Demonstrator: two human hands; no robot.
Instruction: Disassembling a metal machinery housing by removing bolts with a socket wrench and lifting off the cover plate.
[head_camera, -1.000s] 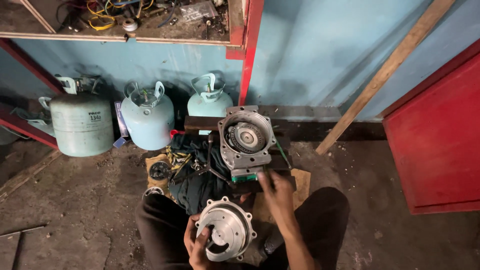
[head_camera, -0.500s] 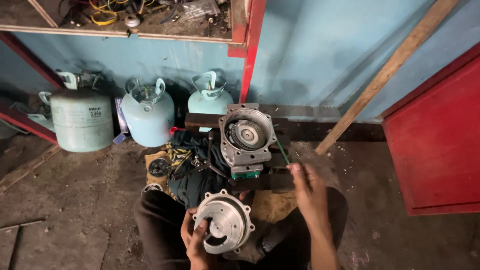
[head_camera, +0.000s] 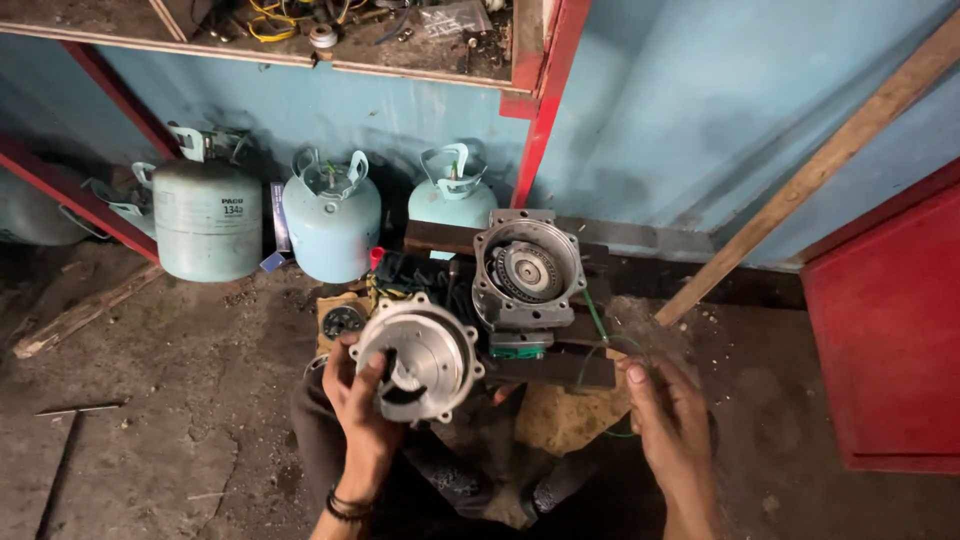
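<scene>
Red cabinet (head_camera: 885, 340): one; it is standing at my right against the blue wall.
Wooden plank (head_camera: 800, 180): one; it is leaning slantwise on the wall, its foot resting on the floor just beside the block.
Gas cylinders: three, pale blue-green, lining the wall under the shelf (head_camera: 300, 45); the largest cylinder (head_camera: 207, 215) is sitting leftmost, the middle cylinder (head_camera: 331, 222) beside it, the third cylinder (head_camera: 451, 198) showing partly behind the housing.
Motor housing (head_camera: 527, 270): one; it is resting face-up on a dark block (head_camera: 560, 365), a green wire (head_camera: 597, 322) trailing from it toward my right.
Round metal cover (head_camera: 418, 357): one; I am holding it tilted up in front of me, just left of the housing and above my lap.
Left hand (head_camera: 362, 400): I am clamping it on the cover's lower left rim, thumb pressing across the face, fingers curling behind; a dark band is circling my wrist.
Right hand (head_camera: 665, 415): I am keeping it loose and palm-down, fingers lying slightly apart, gripping nothing; it is hovering low at the block's right end, near the wire.
Change: half a second ago the cover was sitting lower against my lap; I am now lifting it higher; my right hand is drawing down and away from the housing.
</scene>
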